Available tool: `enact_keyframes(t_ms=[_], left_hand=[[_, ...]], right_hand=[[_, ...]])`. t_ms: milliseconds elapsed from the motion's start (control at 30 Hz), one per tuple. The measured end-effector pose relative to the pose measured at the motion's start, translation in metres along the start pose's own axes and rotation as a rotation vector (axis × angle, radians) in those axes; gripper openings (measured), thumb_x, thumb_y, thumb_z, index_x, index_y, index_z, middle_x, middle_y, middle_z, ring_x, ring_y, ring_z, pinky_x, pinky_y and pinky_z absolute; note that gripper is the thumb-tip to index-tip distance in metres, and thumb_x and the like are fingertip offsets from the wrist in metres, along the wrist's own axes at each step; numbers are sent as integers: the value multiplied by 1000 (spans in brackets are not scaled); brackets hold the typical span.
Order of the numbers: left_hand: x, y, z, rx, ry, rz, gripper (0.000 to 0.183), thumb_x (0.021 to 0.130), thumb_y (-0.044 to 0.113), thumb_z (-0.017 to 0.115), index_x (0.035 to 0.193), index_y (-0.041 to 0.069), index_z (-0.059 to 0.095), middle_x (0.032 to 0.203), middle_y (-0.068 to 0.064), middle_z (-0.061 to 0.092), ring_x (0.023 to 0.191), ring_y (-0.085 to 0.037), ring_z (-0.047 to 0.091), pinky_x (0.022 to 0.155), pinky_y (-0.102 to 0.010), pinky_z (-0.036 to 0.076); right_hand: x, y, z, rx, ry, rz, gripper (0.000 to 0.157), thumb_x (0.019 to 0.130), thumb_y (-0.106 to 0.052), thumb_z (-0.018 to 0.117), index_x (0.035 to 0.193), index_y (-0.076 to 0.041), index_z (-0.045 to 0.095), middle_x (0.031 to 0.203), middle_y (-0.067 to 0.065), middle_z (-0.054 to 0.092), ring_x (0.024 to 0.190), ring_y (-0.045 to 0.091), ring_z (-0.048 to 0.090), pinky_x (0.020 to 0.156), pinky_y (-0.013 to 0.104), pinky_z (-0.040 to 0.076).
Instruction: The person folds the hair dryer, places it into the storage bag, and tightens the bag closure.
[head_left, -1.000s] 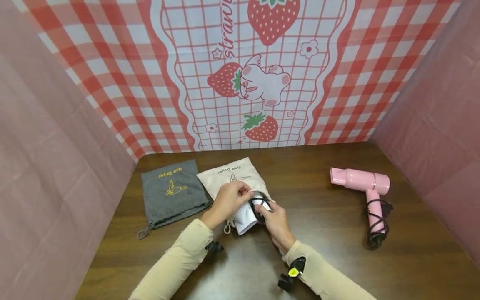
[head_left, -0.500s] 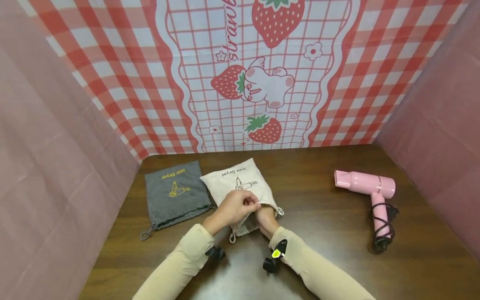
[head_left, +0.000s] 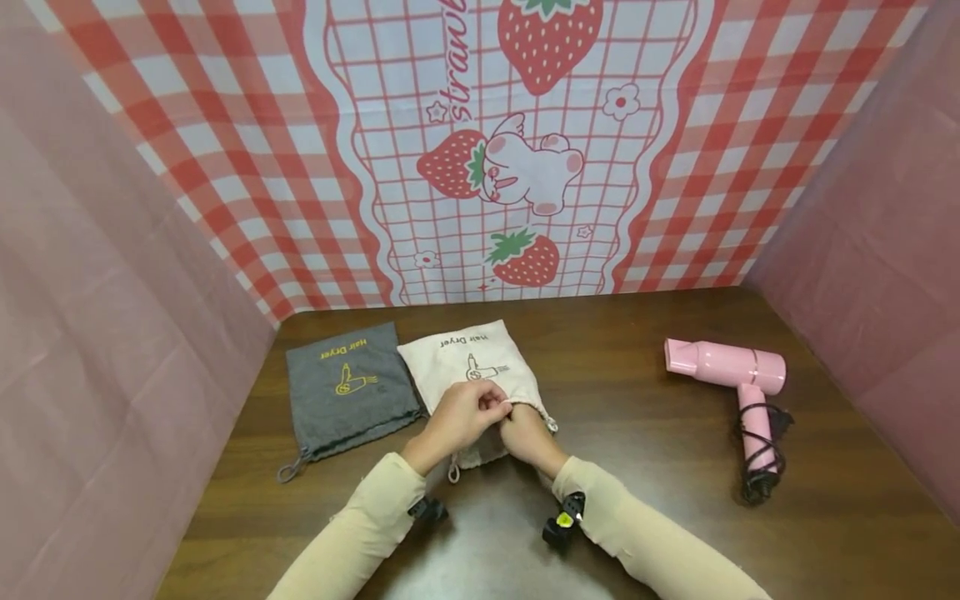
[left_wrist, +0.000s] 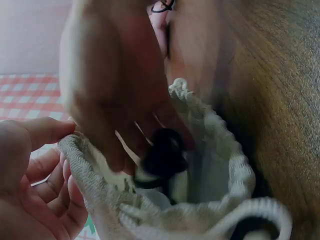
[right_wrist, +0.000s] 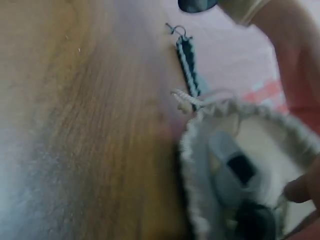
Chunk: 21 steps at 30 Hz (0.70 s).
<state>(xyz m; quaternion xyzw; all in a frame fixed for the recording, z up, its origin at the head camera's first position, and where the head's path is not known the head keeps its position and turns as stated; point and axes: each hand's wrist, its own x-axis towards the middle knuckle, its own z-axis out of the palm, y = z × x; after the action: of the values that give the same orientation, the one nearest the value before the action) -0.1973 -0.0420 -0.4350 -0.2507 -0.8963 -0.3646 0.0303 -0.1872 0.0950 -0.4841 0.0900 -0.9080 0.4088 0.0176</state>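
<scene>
A cream drawstring bag (head_left: 438, 358) printed "Hair Dryer" lies mid-table, its mouth toward me. My left hand (head_left: 459, 414) pinches the upper edge of that mouth between thumb and fingertips. My right hand (head_left: 528, 437) reaches into the opening, its fingertips hidden in the head view. Inside, the right wrist view shows a white hair dryer (right_wrist: 225, 150), blurred, with black cord by it. Extended fingers of the right hand point down beside the bundled black cord (left_wrist: 167, 157) in the left wrist view.
A flat grey drawstring bag (head_left: 322, 408) with yellow print lies to the left, its near corner by the cream bag. Over on the right rests a pink hair dryer (head_left: 723, 364), black cord wound round its handle. Pink side walls and a checked strawberry cloth (head_left: 315, 208) enclose the table.
The white hair dryer, partly outside the bag a second ago, is now inside. My right hand went in with it, then drew back slightly; my left hand keeps the edge.
</scene>
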Motion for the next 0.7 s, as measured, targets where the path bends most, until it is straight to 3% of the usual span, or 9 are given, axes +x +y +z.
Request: enact_keyframes(t_ms=[200,433,567,700], left_hand=[[-2,0,1,-6,24,-15,8,88,20,70,84,12,70,72,3,63,64,-3,50,62,-18,42],[-5,-2,1,-15,43,-17,8,87,19,71,84,12,70,71,3,63,63,-2,49,61,-17,42],[-7,-2,2,-14,57,0,7,86,18,71,83,12,70,72,3,63,64,-2,50,62,-17,42],[-8,-2,4,-4,87,0,7,85,19,72,82,13,70,74,3,62,67,-5,52,64,-18,43]], right_hand=[[-20,-6,-22,-79,-90,-135,19,91,-8,59,105,4,64,99,17,69,94,31,65,82,46,50],[-24,0,-58,-71,-183,-270,13,92,-11,63,91,-3,72,81,2,70,71,6,58,65,24,48],[-21,0,-75,-37,-151,-248,13,92,-11,63,91,-2,72,74,-1,68,64,0,52,61,20,45],[-17,-1,-83,-42,-58,-266,8,87,-9,70,92,-4,71,78,0,68,67,4,56,62,24,49]])
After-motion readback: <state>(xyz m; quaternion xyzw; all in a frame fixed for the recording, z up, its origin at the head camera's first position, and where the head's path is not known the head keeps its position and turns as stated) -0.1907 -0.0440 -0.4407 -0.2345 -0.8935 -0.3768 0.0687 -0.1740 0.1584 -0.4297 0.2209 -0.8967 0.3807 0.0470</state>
